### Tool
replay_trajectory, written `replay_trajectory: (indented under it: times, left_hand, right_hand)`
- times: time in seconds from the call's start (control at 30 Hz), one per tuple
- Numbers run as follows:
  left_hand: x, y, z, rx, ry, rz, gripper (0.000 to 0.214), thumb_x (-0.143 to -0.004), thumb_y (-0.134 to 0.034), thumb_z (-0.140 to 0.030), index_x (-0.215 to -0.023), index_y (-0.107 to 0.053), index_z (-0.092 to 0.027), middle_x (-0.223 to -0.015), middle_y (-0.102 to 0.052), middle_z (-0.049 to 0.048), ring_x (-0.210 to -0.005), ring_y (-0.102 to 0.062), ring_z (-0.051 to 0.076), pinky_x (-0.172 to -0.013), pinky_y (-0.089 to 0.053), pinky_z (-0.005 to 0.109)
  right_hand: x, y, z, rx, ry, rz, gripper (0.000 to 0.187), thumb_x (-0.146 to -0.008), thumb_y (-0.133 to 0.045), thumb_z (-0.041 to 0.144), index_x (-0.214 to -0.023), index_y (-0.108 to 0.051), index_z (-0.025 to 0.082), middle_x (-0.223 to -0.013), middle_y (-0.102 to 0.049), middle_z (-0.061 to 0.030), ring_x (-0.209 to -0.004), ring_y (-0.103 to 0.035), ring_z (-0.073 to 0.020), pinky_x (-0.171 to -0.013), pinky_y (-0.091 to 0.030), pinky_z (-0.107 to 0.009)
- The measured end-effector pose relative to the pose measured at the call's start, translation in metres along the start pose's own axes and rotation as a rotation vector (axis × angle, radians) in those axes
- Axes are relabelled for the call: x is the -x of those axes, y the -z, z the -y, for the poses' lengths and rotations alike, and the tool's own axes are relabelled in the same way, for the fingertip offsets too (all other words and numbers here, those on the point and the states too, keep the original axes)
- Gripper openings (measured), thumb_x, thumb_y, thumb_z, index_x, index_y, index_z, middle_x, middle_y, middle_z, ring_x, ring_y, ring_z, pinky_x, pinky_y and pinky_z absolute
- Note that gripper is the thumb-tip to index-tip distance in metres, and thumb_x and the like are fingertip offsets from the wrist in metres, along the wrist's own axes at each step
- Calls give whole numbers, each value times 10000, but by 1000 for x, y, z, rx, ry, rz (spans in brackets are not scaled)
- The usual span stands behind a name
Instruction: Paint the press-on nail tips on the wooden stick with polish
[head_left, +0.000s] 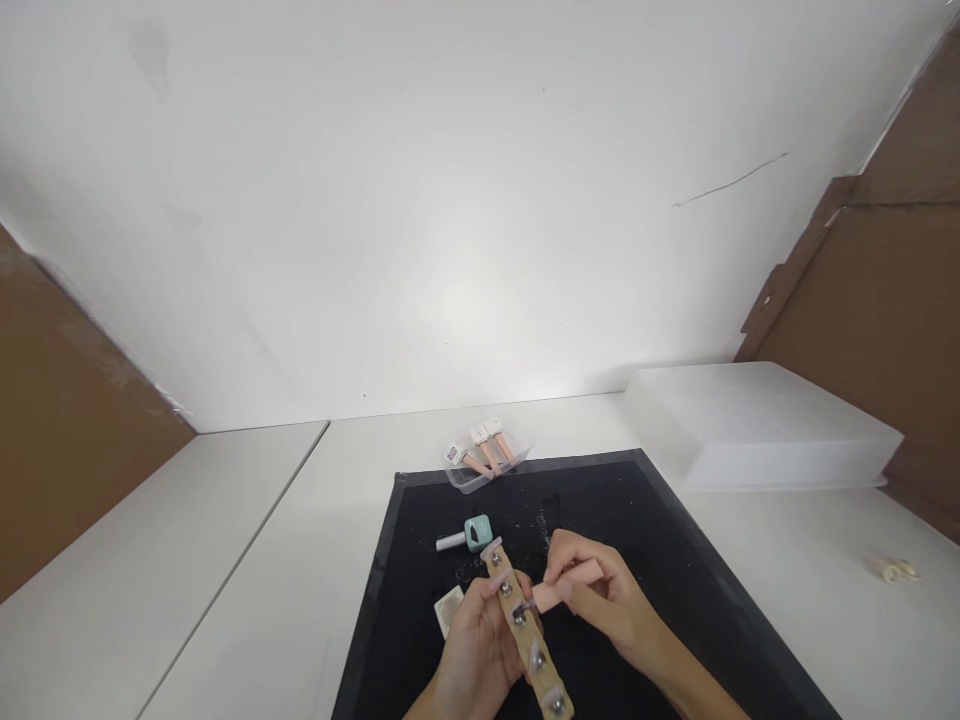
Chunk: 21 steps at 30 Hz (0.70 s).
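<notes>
My left hand is closed around a long wooden strip that carries several round metal studs and false nail tips. My right hand pinches a pink nail polish brush cap, whose brush end meets the strip near its middle. Both hands hover over a black mat. A mint nail polish bottle lies on its side on the mat just beyond the strip. A small white square pad rests by my left hand.
A clear tray with three pink polish bottles sits at the mat's far edge. A white plastic box stands at the right. A small tape roll lies far right. Brown cardboard panels flank the white tables.
</notes>
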<state>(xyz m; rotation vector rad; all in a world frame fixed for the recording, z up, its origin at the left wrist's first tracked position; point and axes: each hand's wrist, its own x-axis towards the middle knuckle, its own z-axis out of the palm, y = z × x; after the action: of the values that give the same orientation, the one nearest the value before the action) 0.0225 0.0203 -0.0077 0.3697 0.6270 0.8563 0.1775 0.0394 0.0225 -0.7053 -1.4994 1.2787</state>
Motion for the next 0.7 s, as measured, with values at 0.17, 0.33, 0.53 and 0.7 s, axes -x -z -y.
replay_trajectory:
  times: [0.17, 0.33, 0.53, 0.7]
  left_hand:
    - [2, 0, 0, 63, 5, -35, 191, -745, -494, -358, -706, -510, -172, -590, -478, -31, -485, -391, 85, -510, -228, 241]
    - [3, -2, -1, 18, -7, -13, 216, -747, -470, -371, -664, -502, -174, -543, -444, -39, -468, -377, 86, -503, -233, 242]
    - [2, -4, -1, -30, 4, -33, 260, -768, -423, -411, -681, -506, -180, -542, -407, -36, -498, -409, 106, -508, -240, 238]
    - [1, -1, 1, -7, -2, -40, 244, -757, -447, -402, -691, -506, -175, -578, -427, -32, -502, -398, 98, -517, -256, 239]
  right_hand:
    - [0, 4, -12, -97, -37, -140, 214, -782, -585, 366, -683, -600, 176, -628, -433, 20, -476, -351, -100, -450, -264, -239]
    - [2, 4, -14, -128, -23, -98, 213, -782, -587, 370, -696, -612, 177, -643, -441, 11, -484, -354, -105, -453, -266, -242]
    - [2, 0, 1, -24, 47, 26, 206, -795, -577, 354, -716, -642, 175, -644, -486, -6, -574, -438, -139, -538, -312, -263]
    - [1, 1, -2, 14, 2, -47, 184, -792, -580, 322, -695, -633, 175, -633, -476, 4, -544, -418, -127, -514, -302, -255]
